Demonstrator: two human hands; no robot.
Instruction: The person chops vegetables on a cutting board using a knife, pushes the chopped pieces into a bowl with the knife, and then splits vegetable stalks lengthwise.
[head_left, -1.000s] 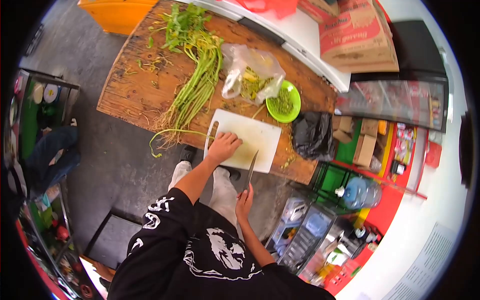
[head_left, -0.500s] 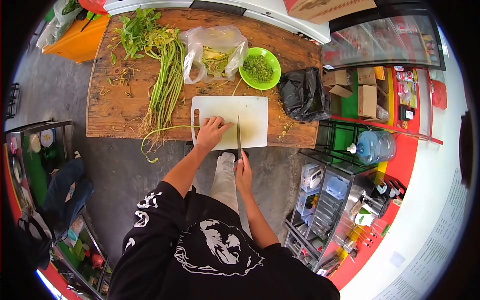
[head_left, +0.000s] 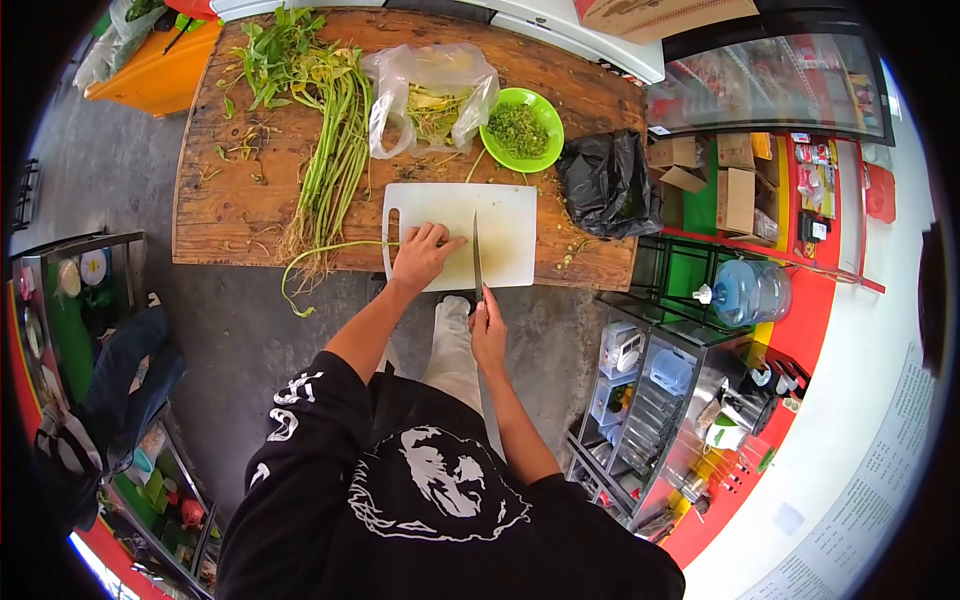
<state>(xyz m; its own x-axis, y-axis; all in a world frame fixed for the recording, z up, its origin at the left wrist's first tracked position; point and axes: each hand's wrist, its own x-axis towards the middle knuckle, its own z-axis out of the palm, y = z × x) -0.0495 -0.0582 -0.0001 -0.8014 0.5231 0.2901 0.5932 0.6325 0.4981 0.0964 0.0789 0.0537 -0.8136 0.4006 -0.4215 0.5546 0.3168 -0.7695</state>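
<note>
On the white cutting board (head_left: 510, 205), my left hand (head_left: 420, 257) presses a long green vegetable stalk (head_left: 340, 249) with its fingers bent. The stalk's thin end runs left and droops over the table edge; the part under my fingers is hidden. In my right hand (head_left: 488, 332) is the handle of a knife (head_left: 477, 250). Its blade points away from me over the board, just right of my left fingertips. A bunch of leafy stalks with roots (head_left: 335, 165) lies left of the board. A green bowl (head_left: 556, 125) behind it holds chopped greens.
A clear plastic bag (head_left: 480, 75) with yellowish greens stands behind the board. To its right is a crumpled black bag (head_left: 610, 185). All rest on a wooden table (head_left: 225, 215). A metal rack and a blue water jug (head_left: 750, 293) stand at right, shelves at left.
The whole view has shifted slightly, so the table sits a little higher. The knife tip is slightly farther forward over the board. My left hand keeps its place on the stalk.
</note>
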